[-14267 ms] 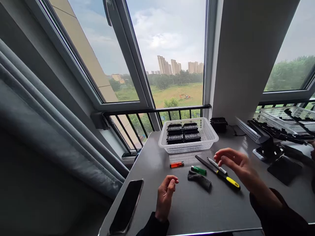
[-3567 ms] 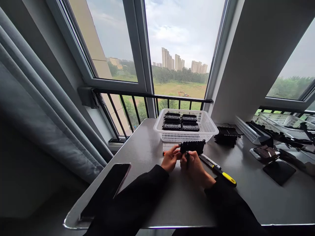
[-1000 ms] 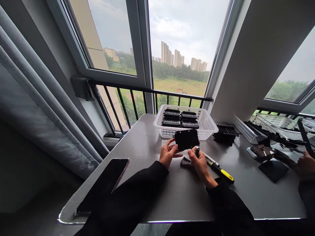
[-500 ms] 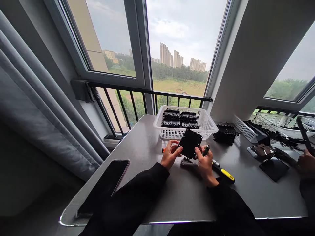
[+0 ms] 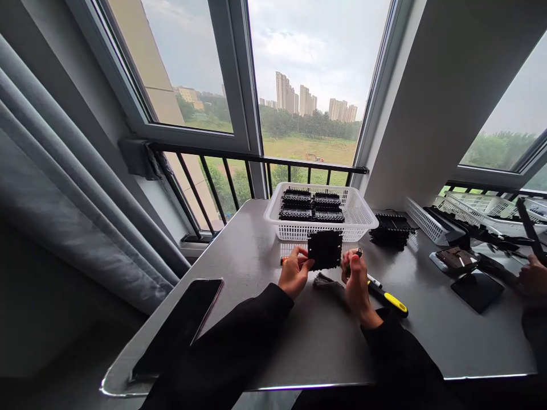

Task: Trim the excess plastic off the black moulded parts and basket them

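Note:
My left hand [image 5: 294, 273] pinches the left edge of a flat black plastic plate [image 5: 325, 250] with small notches along its rim. The plate stands nearly upright in front of the white basket. Just right of it, apart from the plate, my right hand [image 5: 358, 285] is closed around what looks like a lighter [image 5: 359, 252]; only its metal-tipped top shows above the fist. Beneath the hands lies a crumpled grey cloth [image 5: 327, 281]. A tool with a black and yellow handle [image 5: 395, 304] rests beside my right wrist, near a white pen-like stick [image 5: 375, 281].
A white basket [image 5: 277, 230] holds several stacks of black parts. More black parts [image 5: 391, 232] are stacked to its right. A phone-like black slab [image 5: 179, 324] lies at the left. On the right are a black square plate [image 5: 477, 292], more baskets and another person's hand [image 5: 532, 276].
My right hand has let go of the plate and moved slightly away, its thumb now raised on the lighter. The plate has turned more upright and square in my left hand.

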Available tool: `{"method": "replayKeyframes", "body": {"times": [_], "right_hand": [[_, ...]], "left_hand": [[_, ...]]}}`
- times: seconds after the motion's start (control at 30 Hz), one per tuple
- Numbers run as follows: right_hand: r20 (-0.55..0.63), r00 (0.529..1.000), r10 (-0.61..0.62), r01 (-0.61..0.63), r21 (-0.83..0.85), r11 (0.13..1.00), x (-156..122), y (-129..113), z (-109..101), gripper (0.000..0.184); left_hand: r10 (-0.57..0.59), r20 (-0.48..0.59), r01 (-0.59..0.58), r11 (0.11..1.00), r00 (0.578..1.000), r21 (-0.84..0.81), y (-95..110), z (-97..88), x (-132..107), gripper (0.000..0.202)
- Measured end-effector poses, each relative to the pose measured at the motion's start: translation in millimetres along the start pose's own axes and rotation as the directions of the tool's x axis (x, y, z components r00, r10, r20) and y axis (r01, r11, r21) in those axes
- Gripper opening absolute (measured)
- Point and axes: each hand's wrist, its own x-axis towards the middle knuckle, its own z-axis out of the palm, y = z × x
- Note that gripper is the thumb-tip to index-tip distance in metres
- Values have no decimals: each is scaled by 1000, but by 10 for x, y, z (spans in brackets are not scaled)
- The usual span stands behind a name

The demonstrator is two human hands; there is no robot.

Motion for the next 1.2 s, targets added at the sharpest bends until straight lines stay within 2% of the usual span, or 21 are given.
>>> {"method": "replayKeyframes", "body": {"times": [0.1, 0.17, 0.3, 0.67, 0.93, 1.1, 1.2], "right_hand": [[106, 993, 57, -67, 85, 994, -31, -11, 48, 49], [201, 973, 116, -132, 68, 989, -29, -11, 55, 46], [307, 936, 173, -198, 51, 979, 2, 3, 32, 41], [234, 937, 259, -300, 162, 940, -15, -19, 60, 32], [140, 950, 278, -308, 307, 900, -15, -118, 82, 29], [154, 942, 300, -336, 379, 862, -2, -122, 49, 29], [151, 941, 304, -339, 368, 866, -5, -97, 55, 29]], "left_hand": [[24, 7, -25, 998, 1000, 58, -9, 3, -7, 16], [49, 17, -50, 995, 999, 85, 1, 12, -20, 14], [95, 47, -101, 983, 994, 150, 17, 37, -55, 13], [208, 155, -244, 930, 966, 273, -40, 50, -91, 14], [206, 124, -235, 917, 971, 323, -37, 39, -93, 14], [212, 117, -240, 910, 970, 338, -49, 32, -90, 13], [228, 128, -259, 905, 965, 339, -86, 33, -90, 12]]}}
